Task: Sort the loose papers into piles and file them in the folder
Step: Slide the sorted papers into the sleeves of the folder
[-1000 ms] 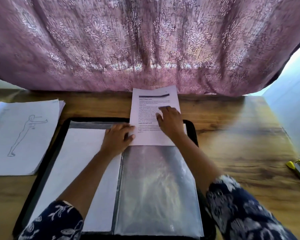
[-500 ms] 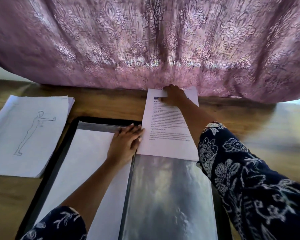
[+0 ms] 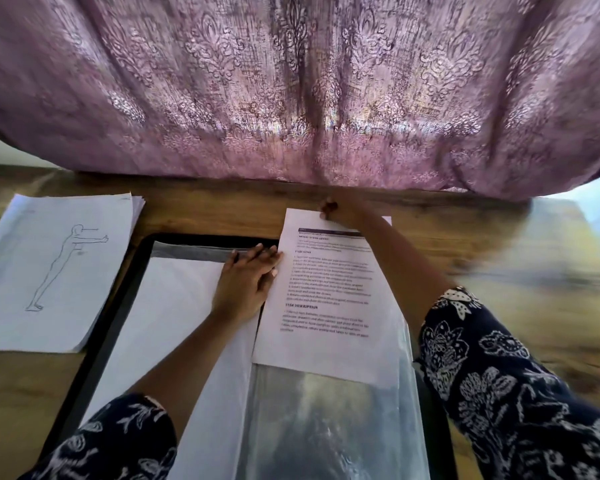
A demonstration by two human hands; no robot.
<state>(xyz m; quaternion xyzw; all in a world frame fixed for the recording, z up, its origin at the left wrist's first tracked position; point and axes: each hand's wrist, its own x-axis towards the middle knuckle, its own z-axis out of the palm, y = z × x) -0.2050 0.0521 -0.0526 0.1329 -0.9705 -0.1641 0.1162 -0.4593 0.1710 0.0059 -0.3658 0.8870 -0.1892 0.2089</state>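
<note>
At frame centre the right hand (image 3: 336, 213) pinches the top edge of the printed sheet (image 3: 326, 299), whose lower end overlaps the clear sleeve (image 3: 326, 427) of the folder (image 3: 96, 341), while the left hand (image 3: 246, 284) presses flat beside it, so filing seems in hand and the sheet likely needs sliding down into the sleeve.

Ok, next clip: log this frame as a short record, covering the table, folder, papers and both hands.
table: wooden, pink curtain behind
folder: black, open flat, clear sleeve on its right side
printed sheet: lower part over the clear sleeve, top past the folder's far edge
pile: papers left of folder, figure drawing on top
left hand: flat on the folder's left page, fingertips at the printed sheet's edge
right hand: pinches the printed sheet's top edge
</note>
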